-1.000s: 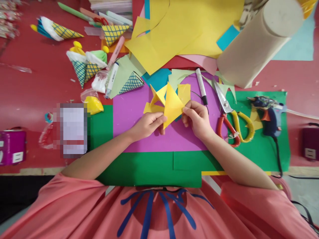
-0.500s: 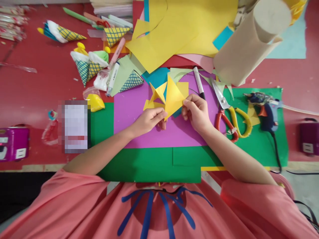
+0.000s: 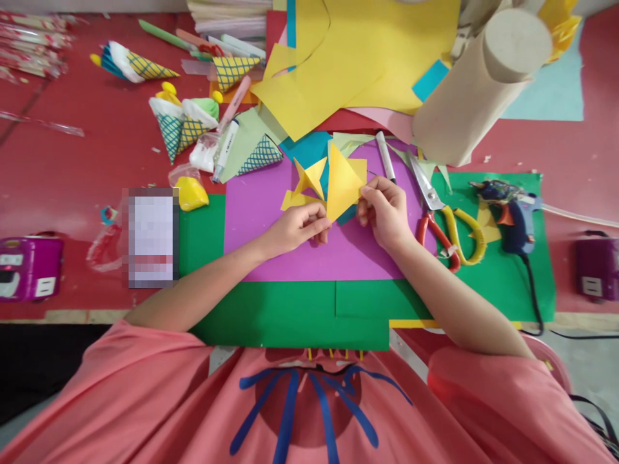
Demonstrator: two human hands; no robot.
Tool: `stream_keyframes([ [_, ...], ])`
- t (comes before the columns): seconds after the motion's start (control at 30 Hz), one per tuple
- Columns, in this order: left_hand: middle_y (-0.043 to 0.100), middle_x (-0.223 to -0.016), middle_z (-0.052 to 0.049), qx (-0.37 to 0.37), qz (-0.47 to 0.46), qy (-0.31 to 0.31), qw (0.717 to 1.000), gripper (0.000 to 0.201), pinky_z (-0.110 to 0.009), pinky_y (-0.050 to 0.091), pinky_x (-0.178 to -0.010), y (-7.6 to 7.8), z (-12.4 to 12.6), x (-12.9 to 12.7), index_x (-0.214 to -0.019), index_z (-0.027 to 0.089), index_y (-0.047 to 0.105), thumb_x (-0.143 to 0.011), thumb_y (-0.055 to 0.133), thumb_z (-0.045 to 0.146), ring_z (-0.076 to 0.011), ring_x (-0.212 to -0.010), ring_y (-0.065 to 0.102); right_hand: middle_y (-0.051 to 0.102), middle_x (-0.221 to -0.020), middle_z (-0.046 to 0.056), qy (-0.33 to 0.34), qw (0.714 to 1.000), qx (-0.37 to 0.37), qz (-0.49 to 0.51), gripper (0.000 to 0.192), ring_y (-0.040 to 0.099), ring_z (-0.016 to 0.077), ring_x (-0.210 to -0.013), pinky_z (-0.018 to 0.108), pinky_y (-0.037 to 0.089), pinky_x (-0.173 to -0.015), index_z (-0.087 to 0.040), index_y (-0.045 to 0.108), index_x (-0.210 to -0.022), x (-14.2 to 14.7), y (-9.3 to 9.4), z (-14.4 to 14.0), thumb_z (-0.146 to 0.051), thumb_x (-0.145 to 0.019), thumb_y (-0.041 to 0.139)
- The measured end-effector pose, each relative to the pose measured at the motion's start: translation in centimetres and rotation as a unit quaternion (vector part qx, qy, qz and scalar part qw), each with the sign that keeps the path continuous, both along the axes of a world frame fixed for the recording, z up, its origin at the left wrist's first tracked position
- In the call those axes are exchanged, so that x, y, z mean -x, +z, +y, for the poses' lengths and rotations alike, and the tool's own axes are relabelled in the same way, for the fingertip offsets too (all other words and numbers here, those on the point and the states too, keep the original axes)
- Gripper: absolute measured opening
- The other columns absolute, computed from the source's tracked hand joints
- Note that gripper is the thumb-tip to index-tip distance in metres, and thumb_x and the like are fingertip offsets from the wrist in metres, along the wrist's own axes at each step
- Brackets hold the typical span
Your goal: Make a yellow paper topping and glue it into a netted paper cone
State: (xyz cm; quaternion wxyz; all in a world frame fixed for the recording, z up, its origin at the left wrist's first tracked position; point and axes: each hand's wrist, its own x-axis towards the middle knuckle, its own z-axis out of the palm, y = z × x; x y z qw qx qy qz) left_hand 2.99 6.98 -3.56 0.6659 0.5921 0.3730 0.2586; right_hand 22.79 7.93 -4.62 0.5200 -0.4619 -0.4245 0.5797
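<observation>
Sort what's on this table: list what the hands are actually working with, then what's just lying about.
In hand:
- yellow paper triangle, pinched by the left hand and the right hand
- purple sheet under the hands

Lying about:
- scissors
- glue gun
- marker
- cardboard roll
- paper cones
- yellow sheets

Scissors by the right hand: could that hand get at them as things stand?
Probably yes. The scissors lie flat beside the right hand with nothing between them, but that hand is pinching the yellow paper and would need to let go.
</observation>
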Motion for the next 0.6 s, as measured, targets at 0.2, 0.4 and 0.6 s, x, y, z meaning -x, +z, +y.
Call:
stream_keyframes([
  [0.2,0.06,-0.056,0.002,-0.038,0.014,-0.007,0.999,0.042,-0.018,0.045,-0.049,-0.14,0.02,0.14,-0.075,0.018,0.048,-0.09,0.054,0.056,-0.0066,-0.048,0.056,0.055,-0.045,-0.009,-0.003,1.0,0.003,0.0,0.021,0.044,0.0049,-0.032,0.019,0.035,-0.034,-0.022,0.052,-0.064,-0.16,0.08,0.07,-0.028,-0.08,0.064],
  [0.4,0.053,-0.051,0.005,-0.076,0.058,-0.006,0.995,0.037,-0.018,0.04,-0.048,0.06,-0.14,0.55,-0.072,0.018,0.048,-0.095,0.05,0.046,-0.0057,-0.045,0.05,0.057,-0.046,-0.008,-0.011,1.0,-0.028,-0.001,0.018,0.046,0.0051,-0.035,0.019,0.037,-0.038,-0.022,0.055,-0.065,-0.3,0.19,-0.21,-0.023,-0.081,0.061],
  [0.6,0.046,-0.047,0.007,-0.052,0.077,-0.038,0.995,0.036,-0.016,0.034,-0.043,0.36,-0.15,0.99,-0.069,0.018,0.047,-0.095,0.049,0.043,-0.0045,-0.041,0.043,0.064,-0.055,-0.005,0.033,0.999,-0.018,0.019,0.02,0.053,0.0067,-0.042,0.021,0.04,-0.044,-0.021,0.06,-0.071,-0.4,0.15,-0.38,-0.033,-0.085,0.066],
])
